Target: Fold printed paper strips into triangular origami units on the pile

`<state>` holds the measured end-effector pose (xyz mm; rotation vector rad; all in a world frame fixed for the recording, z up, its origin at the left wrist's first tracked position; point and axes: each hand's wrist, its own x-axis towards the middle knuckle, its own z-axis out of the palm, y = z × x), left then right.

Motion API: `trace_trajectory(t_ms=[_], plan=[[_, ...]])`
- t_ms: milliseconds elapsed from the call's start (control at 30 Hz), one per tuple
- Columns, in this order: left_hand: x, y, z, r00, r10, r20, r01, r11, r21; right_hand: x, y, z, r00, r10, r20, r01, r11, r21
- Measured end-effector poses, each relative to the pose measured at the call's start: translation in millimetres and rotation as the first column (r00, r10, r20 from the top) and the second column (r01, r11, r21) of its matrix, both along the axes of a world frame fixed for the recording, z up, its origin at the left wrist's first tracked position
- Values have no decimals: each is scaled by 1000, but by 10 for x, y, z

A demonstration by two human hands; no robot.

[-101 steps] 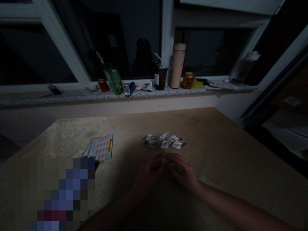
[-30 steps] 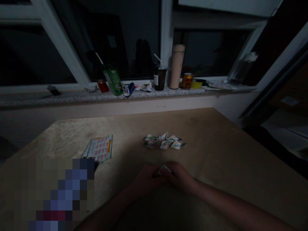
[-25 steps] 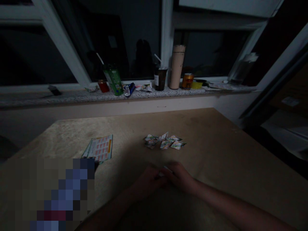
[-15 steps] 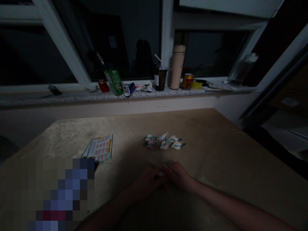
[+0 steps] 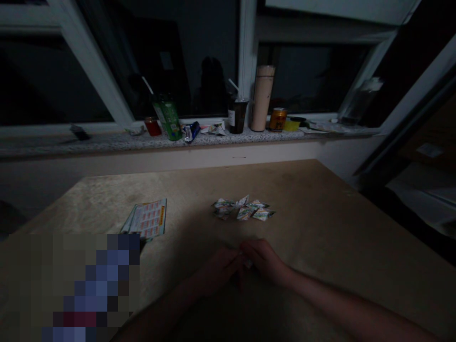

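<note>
My left hand and my right hand meet above the near middle of the table, fingertips together. Between them is a small piece of paper, mostly covered by the fingers of both hands, which are closed on it. Just beyond my hands lies a loose cluster of folded paper pieces, pointed and printed in colour. To the left, a small stack of printed paper sheets rests flat on the table. Dim light leaves the fingers hard to make out.
The brown table runs up to a wall below a granite windowsill. On the sill stand a green container, a dark cup with a straw, a tall beige flask and a gold can. A blurred-out patch covers the lower left.
My fingers have shifted around the paper piece, the right hand curling further over it. Its white edge, earlier visible above the fingers, now shows lower, beneath the right hand. The other things stay put.
</note>
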<state>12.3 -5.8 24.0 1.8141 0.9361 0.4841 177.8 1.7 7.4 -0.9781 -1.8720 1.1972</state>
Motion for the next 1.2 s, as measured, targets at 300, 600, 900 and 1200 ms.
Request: trace_trajectory(t_ms=[300, 600, 900, 1200], plan=[[-14, 21, -43, 998, 47, 36, -45, 997, -57, -19, 1, 28, 997, -5, -79, -2, 996, -94], [11, 13, -27, 933, 360, 11, -360, 933, -22, -40, -27, 108, 982, 80, -171, -98, 991, -96], [-5, 1, -45, 915, 402, -42, -397, 913, 98, -21, -29, 57, 985, 70, -155, -101, 973, -208], [-36, 28, -73, 944, 328, -37, -324, 942, 93, -28, -29, 4, 987, -23, -159, -19, 964, -264]])
